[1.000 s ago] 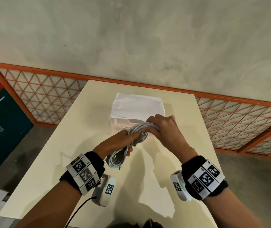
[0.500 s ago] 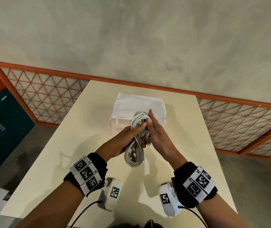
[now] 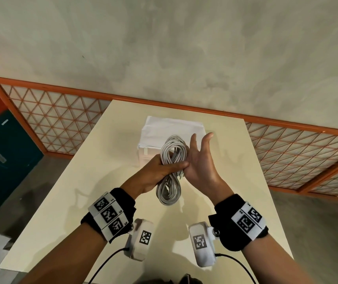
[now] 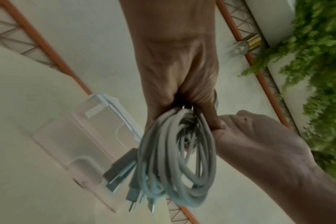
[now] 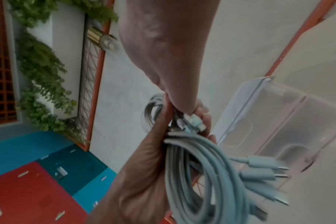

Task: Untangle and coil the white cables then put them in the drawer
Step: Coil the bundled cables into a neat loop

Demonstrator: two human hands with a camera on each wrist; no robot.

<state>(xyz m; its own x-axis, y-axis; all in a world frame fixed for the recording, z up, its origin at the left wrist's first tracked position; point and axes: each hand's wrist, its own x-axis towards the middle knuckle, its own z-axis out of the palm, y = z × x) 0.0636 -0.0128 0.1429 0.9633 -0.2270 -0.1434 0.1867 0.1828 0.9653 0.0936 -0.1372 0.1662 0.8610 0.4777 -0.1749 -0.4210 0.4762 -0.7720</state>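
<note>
Since before, right hand (image 3: 202, 160) has opened flat beside the cables (image 3: 171, 171); left hand (image 3: 160, 171) fingers clamp them above the cream surface (image 3: 110, 144), near the drawer (image 3: 164, 128).

Head view: even, soft daylight, moderately bright, no glare. Faint diffuse shadows of the arms fall on the worktop (image 3: 106, 160) toward the near edge. Wide-angle bending curves the orange rail (image 3: 266, 121) at the frame edges. Both wrist views: dimmer, bluish cast, motion-smeared; foliage (image 4: 316, 75) streaked, cable plugs (image 5: 267, 169) soft, the near wrist out of focus.
</note>
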